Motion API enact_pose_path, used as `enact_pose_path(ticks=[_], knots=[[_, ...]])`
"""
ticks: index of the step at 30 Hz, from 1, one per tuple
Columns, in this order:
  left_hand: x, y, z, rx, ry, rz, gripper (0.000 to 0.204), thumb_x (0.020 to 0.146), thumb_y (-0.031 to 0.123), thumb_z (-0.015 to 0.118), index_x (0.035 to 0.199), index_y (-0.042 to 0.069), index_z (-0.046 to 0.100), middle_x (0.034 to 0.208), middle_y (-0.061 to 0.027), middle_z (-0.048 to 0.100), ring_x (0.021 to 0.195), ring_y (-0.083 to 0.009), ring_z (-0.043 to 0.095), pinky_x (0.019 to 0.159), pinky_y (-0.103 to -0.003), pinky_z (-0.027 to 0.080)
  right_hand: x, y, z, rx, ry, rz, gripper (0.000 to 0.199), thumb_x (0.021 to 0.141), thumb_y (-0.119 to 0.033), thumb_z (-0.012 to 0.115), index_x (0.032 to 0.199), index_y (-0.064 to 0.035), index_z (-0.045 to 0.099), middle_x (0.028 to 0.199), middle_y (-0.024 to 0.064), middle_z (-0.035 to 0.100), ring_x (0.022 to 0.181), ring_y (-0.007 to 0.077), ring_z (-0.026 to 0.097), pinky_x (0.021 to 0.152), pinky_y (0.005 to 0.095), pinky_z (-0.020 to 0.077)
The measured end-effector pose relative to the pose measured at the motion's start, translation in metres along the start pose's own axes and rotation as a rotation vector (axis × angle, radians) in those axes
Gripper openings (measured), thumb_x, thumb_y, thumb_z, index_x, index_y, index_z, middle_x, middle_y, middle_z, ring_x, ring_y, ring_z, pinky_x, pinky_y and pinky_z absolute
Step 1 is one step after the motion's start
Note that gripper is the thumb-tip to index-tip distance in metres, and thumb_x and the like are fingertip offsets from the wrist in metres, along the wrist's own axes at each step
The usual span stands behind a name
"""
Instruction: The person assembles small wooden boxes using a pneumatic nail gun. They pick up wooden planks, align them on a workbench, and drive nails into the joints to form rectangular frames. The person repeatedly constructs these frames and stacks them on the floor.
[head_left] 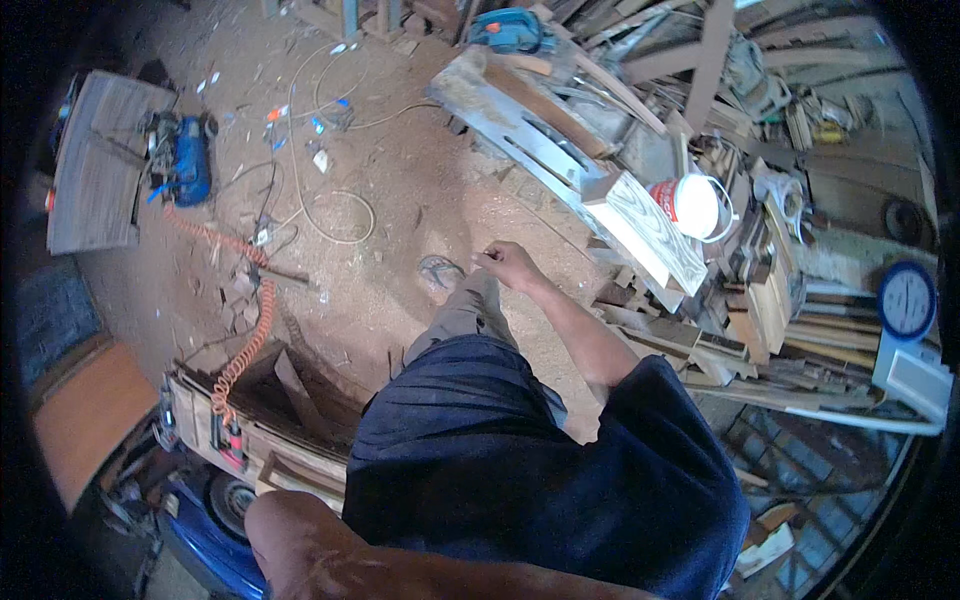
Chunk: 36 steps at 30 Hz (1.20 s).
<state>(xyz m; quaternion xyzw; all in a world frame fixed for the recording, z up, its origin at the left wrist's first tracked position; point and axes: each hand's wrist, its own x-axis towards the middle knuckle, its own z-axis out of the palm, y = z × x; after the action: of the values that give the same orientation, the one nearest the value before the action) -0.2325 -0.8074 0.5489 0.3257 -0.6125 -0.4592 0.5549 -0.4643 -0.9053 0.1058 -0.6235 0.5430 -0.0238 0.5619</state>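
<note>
My right hand [508, 265] hangs in front of my grey trousers [470, 310], over the dusty floor. Its fingers are curled in and pressed together; whatever may be in them is too small to make out. Just left of it a dark sandal [440, 271] shows on my foot. My left arm [310, 545] is bent across the lower edge, and its hand lies outside the picture. To the right of my right hand stands a pale grained wood block [648, 235] at the end of a long metal-topped bench [525, 140].
A white bucket [692, 207] with a red label stands beside the block, amid piled wood scraps [765, 290]. A blue compressor [190, 160] and coiled orange hose [262, 320] are at left. A pale cable [345, 240] loops over the floor. A wooden crate [300, 460] stands near left.
</note>
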Motion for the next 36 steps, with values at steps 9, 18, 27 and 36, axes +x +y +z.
enact_pose_path(ticks=[9, 18, 27, 36], knots=[[-0.174, -0.033, 0.031, 0.274, 0.385, -0.244, 0.033, 0.100, 0.020, 0.059, 0.128, 0.002, 0.062, 0.114, -0.0191, 0.071, 0.103, -0.0314, 0.068, 0.096, -0.045, 0.051, -0.083, 0.135, 0.018, 0.055, 0.222, 0.181, 0.050, 0.092, -0.048, 0.072, 0.094, 0.0021, 0.073, 0.078, 0.0103, 0.071, 0.070, 0.0172, 0.065, 0.067, 0.0347, 0.0522], [-0.419, -0.078, 0.064, 0.822, 0.521, -1.074, 0.051, 0.097, 0.034, 0.064, 0.135, 0.002, 0.059, 0.134, -0.0282, 0.060, 0.123, -0.0433, 0.058, 0.105, -0.047, 0.046, -0.088, 0.092, 0.074, -0.275, -0.064, -0.041, 0.036, 0.090, -0.036, 0.076, 0.096, -0.0004, 0.074, 0.083, 0.0066, 0.070, 0.070, 0.0162, 0.064, 0.066, 0.0307, 0.0551], [-0.557, -0.063, 0.148, 0.635, 0.871, -1.398, 0.063, 0.098, 0.052, 0.055, 0.143, 0.008, 0.052, 0.135, -0.0308, 0.058, 0.123, -0.0437, 0.059, 0.105, -0.052, 0.046, -0.091, 0.006, 0.128, -0.275, -0.385, -0.019, 0.034, 0.095, -0.032, 0.071, 0.097, 0.0018, 0.067, 0.084, 0.0105, 0.067, 0.063, 0.0159, 0.063, 0.057, 0.0287, 0.0513], [-0.611, -0.041, 0.224, 0.534, 1.382, -1.376, 0.061, 0.097, 0.048, 0.058, 0.141, 0.006, 0.054, 0.139, -0.0252, 0.058, 0.129, -0.0414, 0.055, 0.108, -0.052, 0.043, -0.068, -0.074, 0.242, -0.337, -0.653, -0.166, 0.025, 0.098, -0.024, 0.068, 0.101, 0.0008, 0.065, 0.082, 0.0080, 0.065, 0.063, 0.0146, 0.060, 0.058, 0.0278, 0.0499]])
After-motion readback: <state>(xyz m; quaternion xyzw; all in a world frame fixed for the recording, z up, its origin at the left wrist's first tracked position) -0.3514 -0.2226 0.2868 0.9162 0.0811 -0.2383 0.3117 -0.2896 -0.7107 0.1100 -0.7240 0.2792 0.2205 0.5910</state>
